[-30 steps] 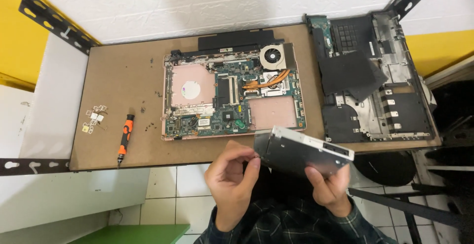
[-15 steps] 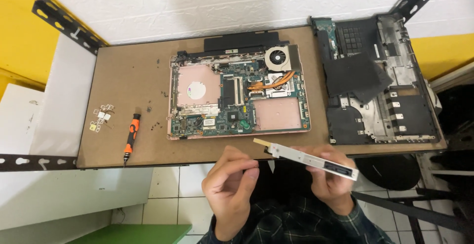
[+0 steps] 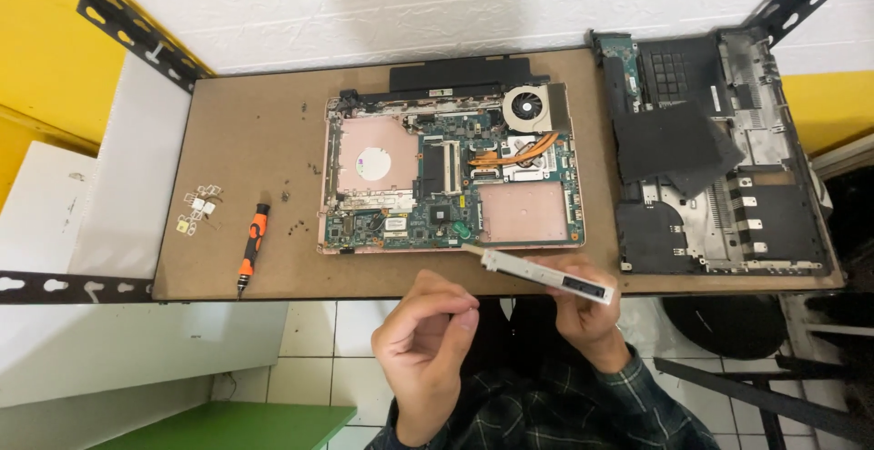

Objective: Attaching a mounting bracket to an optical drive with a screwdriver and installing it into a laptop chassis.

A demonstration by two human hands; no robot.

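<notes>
My right hand [image 3: 583,318] holds a slim silver optical drive [image 3: 546,274] edge-on, just off the front edge of the table. My left hand [image 3: 426,341] hovers beside it to the left, fingers curled with the tips pinched together, apart from the drive. Whether something tiny sits between those fingertips I cannot tell. An opened laptop base [image 3: 451,181] with a bare green motherboard, copper heat pipe and round fan [image 3: 526,108] lies on the brown board [image 3: 237,140] just beyond both hands.
An orange-and-black screwdriver [image 3: 251,245] lies at the front left, with small metal brackets [image 3: 198,209] and loose screws [image 3: 296,227] near it. A removed black and silver laptop cover [image 3: 719,158] lies at the right. Black metal shelf brackets cross the corners. White tiled floor lies below.
The drive has turned from flat-side-up to edge-on and tipped toward the table. My left hand has let go of it and drawn back to the left.
</notes>
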